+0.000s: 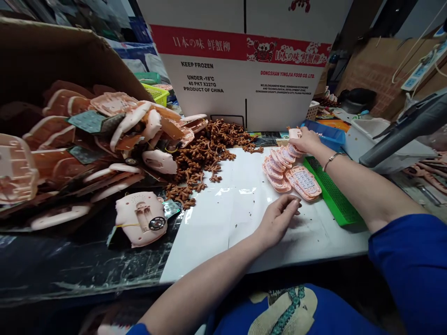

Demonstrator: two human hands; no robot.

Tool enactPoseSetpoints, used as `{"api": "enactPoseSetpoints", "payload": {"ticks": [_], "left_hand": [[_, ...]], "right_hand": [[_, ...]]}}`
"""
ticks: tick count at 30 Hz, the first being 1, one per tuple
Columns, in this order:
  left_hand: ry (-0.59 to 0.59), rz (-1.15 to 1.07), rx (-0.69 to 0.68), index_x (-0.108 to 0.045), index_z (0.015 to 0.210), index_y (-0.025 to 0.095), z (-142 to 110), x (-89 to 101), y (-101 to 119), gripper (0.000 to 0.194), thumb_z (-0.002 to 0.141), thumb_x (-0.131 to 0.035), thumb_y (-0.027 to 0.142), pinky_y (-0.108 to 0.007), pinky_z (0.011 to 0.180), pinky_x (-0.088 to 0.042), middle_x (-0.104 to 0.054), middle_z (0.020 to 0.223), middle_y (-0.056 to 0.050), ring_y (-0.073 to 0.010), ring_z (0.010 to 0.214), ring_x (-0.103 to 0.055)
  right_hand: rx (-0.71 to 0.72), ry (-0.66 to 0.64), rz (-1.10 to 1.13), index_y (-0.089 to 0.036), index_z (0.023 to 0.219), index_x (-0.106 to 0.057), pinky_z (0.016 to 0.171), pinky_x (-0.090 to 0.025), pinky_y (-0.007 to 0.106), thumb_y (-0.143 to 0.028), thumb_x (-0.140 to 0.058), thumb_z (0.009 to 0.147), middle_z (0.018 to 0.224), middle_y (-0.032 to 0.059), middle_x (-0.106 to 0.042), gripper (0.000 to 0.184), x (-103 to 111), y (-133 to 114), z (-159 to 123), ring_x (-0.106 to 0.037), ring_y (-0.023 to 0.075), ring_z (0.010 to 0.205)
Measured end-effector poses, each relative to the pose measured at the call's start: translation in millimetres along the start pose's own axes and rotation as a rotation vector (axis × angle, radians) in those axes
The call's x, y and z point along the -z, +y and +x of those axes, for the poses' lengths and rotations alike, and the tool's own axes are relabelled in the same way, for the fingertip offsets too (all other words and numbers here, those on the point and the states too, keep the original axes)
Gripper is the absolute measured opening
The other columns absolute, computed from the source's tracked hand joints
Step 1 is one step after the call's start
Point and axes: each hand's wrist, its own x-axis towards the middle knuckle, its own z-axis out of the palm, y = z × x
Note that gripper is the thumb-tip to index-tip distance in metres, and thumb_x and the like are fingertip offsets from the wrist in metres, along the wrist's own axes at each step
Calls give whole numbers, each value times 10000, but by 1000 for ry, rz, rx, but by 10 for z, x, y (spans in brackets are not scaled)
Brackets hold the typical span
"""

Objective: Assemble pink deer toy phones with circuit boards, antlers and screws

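Right hand [306,141] pinching a shell [294,133] at the far end of the pink stack [278,164].
Left hand [279,217] loosely curled over the white tabletop [216,223], contents impossible to tell; green tray [331,193] beside the stack.

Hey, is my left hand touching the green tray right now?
Apart. The head view shows a bare strip of white work surface between your left hand and the green tray.
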Motion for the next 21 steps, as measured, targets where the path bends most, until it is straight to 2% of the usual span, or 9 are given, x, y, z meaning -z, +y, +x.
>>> {"api": "enactPoseSetpoints", "payload": {"ticks": [3,5,6,7,9,12,15,18,21], "left_hand": [[78,-128,28,-643,1086,151,84,69,26,508,847,-640,599,-286,747,-519,-662,1012,-85,-159,831,-634],[116,-260,33,-632,1144,157,111,86,94,519,836,-677,571,-303,775,-539,-666,1113,-113,-173,886,-655],[118,-335,26,-622,1183,170,110,80,137,523,838,-686,558,-317,797,-548,-653,1193,-125,-189,943,-660],[102,-405,9,-608,1225,191,99,64,180,532,842,-689,551,-332,822,-554,-628,1274,-130,-208,1013,-656],[25,-504,-25,-578,1297,238,46,6,240,563,845,-691,553,-361,865,-557,-576,1387,-123,-251,1152,-621],[-58,-563,-16,-567,1313,249,-90,-108,208,630,789,-761,538,-364,874,-548,-586,1386,-122,-288,1208,-601],[-10,-620,27,-589,1258,209,-247,-206,55,668,710,-843,494,-362,885,-535,-625,1322,-133,-290,1157,-636],[70,-640,25,-597,1238,197,-369,-268,-97,673,682,-869,464,-375,948,-510,-649,1286,-131,-285,1151,-645],[78,-619,12,-584,1264,197,-427,-303,-173,738,646,-894,455,-404,995,-485,-676,1239,-132,-298,1147,-650]], "right_hand": [[170,24,93,-195,1403,-479,1040,-461,416,-452,-632,836,1359,144,-609,642,250,5,-336,-586,317,1227],[310,-27,184,-279,1414,-476,991,-511,374,-474,-626,839,1291,54,-665,626,391,56,-695,-646,258,1140],[415,-85,320,-271,1422,-476,976,-529,406,-470,-648,822,1267,61,-678,655,439,101,-902,-661,270,1114],[506,-152,426,-276,1427,-477,971,-540,446,-479,-665,805,1266,63,-681,681,468,156,-1116,-668,284,1110],[643,-252,504,-310,1437,-480,1006,-534,501,-483,-688,796,1384,57,-619,695,470,289,-1524,-638,304,1190],[782,-230,526,-339,1452,-473,1077,-491,553,-413,-757,759,1440,56,-583,753,378,495,-1968,-596,323,1272],[829,-249,536,-335,1474,-454,1089,-492,553,-388,-763,773,1450,69,-577,769,253,647,-2172,-592,319,1289],[818,-300,563,-319,1477,-457,1091,-496,551,-386,-770,776,1444,79,-582,771,153,724,-2242,-594,317,1290],[815,-340,612,-313,1486,-448,1098,-499,529,-372,-781,773,1440,76,-588,790,98,760,-2280,-592,311,1294]]}}
